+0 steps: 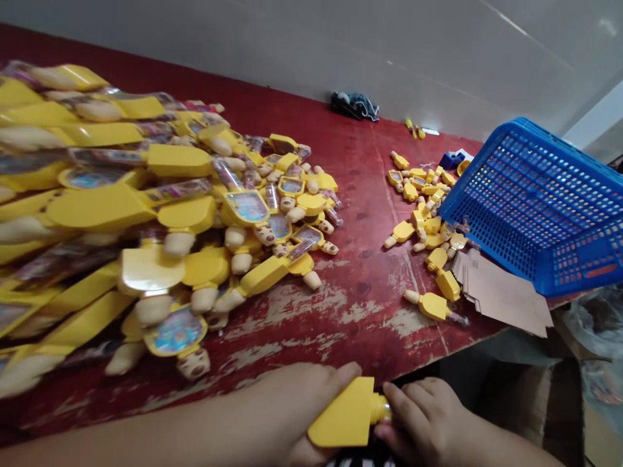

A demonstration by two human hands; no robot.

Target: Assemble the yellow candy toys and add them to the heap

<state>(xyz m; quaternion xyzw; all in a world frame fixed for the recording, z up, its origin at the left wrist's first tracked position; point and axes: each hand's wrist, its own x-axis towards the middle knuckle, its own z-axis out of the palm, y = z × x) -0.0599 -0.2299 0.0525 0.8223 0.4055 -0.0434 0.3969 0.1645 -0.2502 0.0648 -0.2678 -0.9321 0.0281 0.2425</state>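
Observation:
A yellow plastic toy piece with a wide flat end and a narrow end is in front of me at the table's near edge. My left hand wraps around its wide end, and the fingers of my right hand pinch its narrow end, where a small clear part shows. A large heap of yellow toys with clear tubes, round picture discs and beige rounded ends lies to the left, beyond my left hand. A smaller heap of yellow pieces lies beyond my right hand.
The worn red table top runs to a grey wall. A blue plastic mesh basket lies tipped at the right, above flat cardboard sheets. A dark bundle sits at the back. A cardboard box stands below the right edge.

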